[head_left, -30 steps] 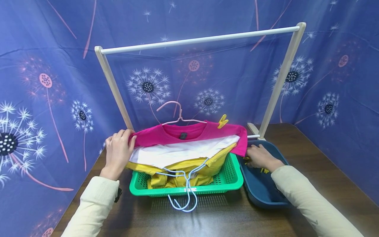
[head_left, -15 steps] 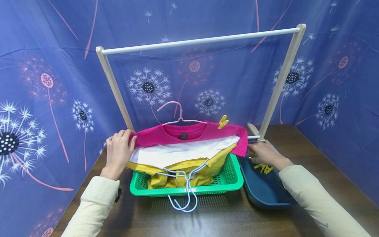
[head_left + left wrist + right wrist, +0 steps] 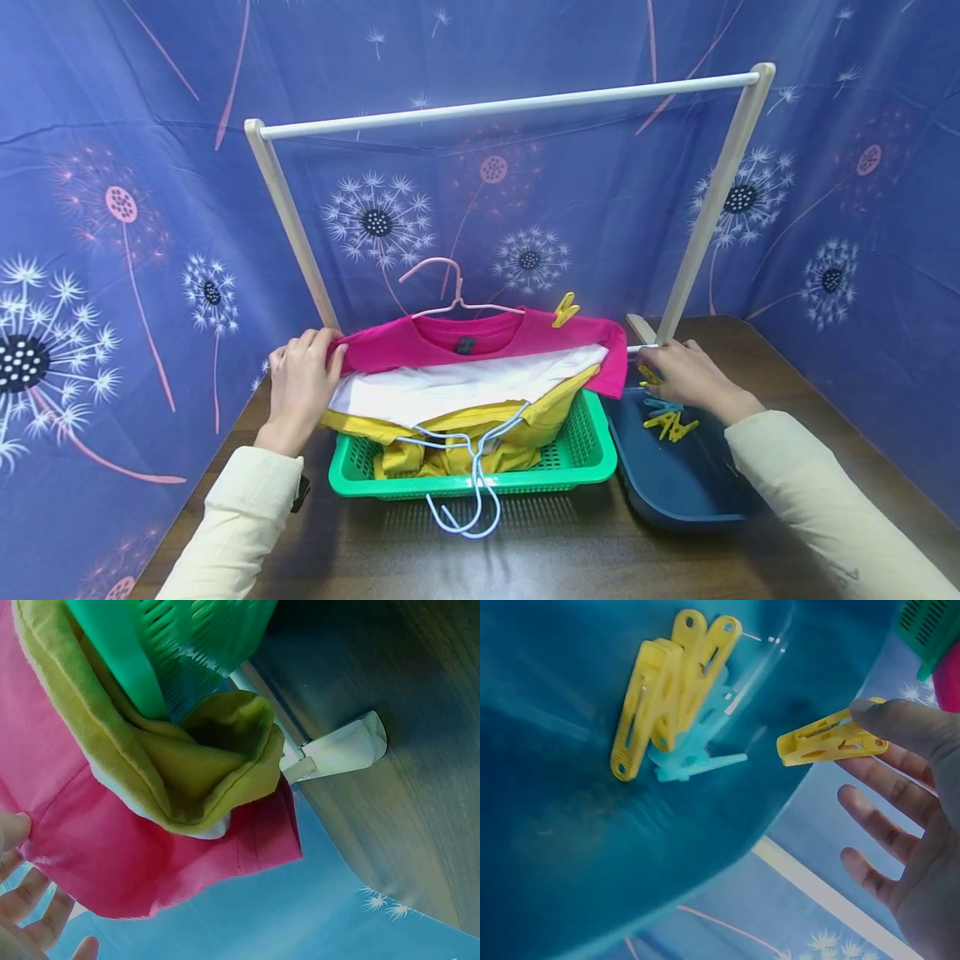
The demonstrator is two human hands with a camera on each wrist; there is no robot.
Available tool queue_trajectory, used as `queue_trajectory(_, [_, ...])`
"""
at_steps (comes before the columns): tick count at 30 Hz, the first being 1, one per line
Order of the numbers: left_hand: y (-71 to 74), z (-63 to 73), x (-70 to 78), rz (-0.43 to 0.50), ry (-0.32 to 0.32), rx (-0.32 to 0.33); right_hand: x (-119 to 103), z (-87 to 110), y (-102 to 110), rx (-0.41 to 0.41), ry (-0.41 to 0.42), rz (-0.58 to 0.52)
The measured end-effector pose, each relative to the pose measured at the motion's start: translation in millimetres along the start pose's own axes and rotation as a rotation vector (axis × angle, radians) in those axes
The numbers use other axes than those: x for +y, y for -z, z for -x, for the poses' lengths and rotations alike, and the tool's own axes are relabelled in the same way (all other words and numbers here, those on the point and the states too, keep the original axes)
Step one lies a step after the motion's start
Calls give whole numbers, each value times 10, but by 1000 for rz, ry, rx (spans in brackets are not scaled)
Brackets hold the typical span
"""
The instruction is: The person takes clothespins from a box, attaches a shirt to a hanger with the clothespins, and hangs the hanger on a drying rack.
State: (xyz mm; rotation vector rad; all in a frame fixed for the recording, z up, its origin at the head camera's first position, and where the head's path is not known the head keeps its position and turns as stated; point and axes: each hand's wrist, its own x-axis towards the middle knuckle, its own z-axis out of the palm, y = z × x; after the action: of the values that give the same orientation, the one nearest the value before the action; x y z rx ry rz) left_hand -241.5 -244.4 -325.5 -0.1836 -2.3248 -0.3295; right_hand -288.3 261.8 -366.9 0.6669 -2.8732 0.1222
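Note:
In the head view a pink shirt (image 3: 375, 346) lies on top of a white garment (image 3: 457, 387) and a yellow garment (image 3: 555, 412), with a pink hanger (image 3: 459, 292) in its neck. My left hand (image 3: 300, 383) pinches the shirt's left shoulder between thumb and fingers. A yellow clothespin (image 3: 566, 310) is clipped on its right shoulder. My right hand (image 3: 693, 379) is over the far end of the dark blue tray (image 3: 682, 483). Thumb and index finger pinch another yellow clothespin (image 3: 832, 739), clear in the right wrist view. Yellow clothespins (image 3: 641, 712) and light blue clothespins (image 3: 694, 754) lie in the tray.
The clothes sit over a green basket (image 3: 360, 483) on the wooden table. Light blue hangers (image 3: 478, 475) hook over its near rim. Behind stands a rack with a white bar (image 3: 517, 102) and wooden posts. A patterned blue curtain (image 3: 600, 175) surrounds the table.
My right hand has moved from inside the tray up toward its far end, with a yellow clothespin between the fingers, uncovering the other clothespins. The left hand has stayed on the pink shirt.

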Motion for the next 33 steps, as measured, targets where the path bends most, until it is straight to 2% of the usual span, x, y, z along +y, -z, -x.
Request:
queue_trajectory(11, [-5, 0, 6, 4, 6, -2, -64, -42, 265, 92, 41, 43])
queue_trajectory(21, [-11, -5, 2, -1, 3, 6, -268, -180, 571, 162, 49, 22])
queue_trajectory(33, [-19, -1, -4, -2, 5, 10, -524, -374, 884, 297, 92, 23])
